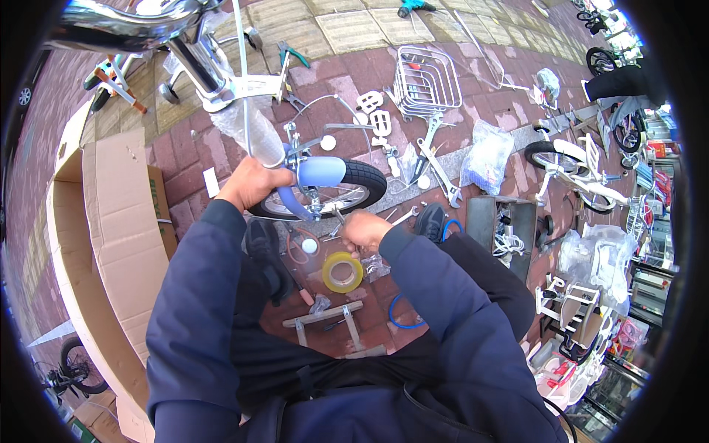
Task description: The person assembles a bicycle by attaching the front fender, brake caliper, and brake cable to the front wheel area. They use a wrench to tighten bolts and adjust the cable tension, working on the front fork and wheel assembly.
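Dark blue sleeves (pixel 221 310) fill the near view, both forearms reaching toward a small bicycle front wheel (pixel 336 188) with a lilac mudguard (pixel 319 171). Left of the wheel lies a large flattened cardboard box (pixel 111 221). Beyond the wheel a white wire basket (pixel 427 83) rests on the red paving. The left hand (pixel 251 183) is closed around the lilac fork leg just beside the tyre. The right hand (pixel 363 229) is clenched around a slim metal tool (pixel 338 214) whose tip meets the wheel's lower rim. Just below the wheel sits a yellow tape roll (pixel 343 272).
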`<state>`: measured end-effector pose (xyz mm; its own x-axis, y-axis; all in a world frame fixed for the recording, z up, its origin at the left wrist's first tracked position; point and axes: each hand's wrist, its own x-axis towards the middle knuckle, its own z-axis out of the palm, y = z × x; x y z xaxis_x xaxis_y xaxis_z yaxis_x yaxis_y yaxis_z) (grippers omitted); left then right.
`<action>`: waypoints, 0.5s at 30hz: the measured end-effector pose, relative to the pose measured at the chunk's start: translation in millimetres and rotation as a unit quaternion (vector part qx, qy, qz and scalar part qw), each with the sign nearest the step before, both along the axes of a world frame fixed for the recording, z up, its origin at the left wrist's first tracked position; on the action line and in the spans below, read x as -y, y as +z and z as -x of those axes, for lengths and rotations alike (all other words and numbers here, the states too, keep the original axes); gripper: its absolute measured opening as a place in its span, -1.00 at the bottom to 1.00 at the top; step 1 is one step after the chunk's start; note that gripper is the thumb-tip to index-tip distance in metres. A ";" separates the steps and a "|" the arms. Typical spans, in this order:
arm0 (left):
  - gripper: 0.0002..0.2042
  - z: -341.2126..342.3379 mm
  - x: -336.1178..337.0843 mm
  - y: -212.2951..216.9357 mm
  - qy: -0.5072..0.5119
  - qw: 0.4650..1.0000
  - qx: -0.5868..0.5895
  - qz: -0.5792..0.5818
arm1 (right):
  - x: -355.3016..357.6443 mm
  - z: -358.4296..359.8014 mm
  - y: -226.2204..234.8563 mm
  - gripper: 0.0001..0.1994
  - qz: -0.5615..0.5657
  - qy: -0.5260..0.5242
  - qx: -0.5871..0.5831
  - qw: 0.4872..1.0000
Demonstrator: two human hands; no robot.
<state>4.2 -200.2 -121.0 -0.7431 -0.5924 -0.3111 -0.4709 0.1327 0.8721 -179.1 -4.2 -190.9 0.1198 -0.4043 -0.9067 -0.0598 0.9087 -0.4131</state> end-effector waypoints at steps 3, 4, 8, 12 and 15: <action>-0.67 0.0 1.2 1.3 -0.007 1.000 0.015 -0.009 | -2.1 15.3 4.2 -0.57 0.255 0.370 -0.298 0.843; -0.67 -0.2 1.0 1.6 -0.006 1.000 0.017 -0.015 | -4.1 14.2 3.9 -0.59 0.278 0.383 -0.307 0.826; -0.66 1.8 -1.0 2.3 0.005 1.000 0.000 -0.029 | -11.2 2.5 -1.2 -0.74 0.345 0.384 -0.392 0.761; -0.67 2.5 -3.0 4.9 0.010 1.000 0.007 -0.013 | 2.4 -8.8 -2.4 -0.83 0.378 0.396 -0.452 0.704; -0.66 2.2 -2.2 5.9 0.009 1.000 0.011 -0.010 | 9.1 -13.4 -7.7 -0.85 0.411 0.427 -0.485 0.643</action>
<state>2.0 -198.1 -115.1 -0.7247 -0.5994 -0.3401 -0.4928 0.1057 0.8637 -165.7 -13.3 -198.7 0.1566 -0.9568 -0.2448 -0.9837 -0.1290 -0.1249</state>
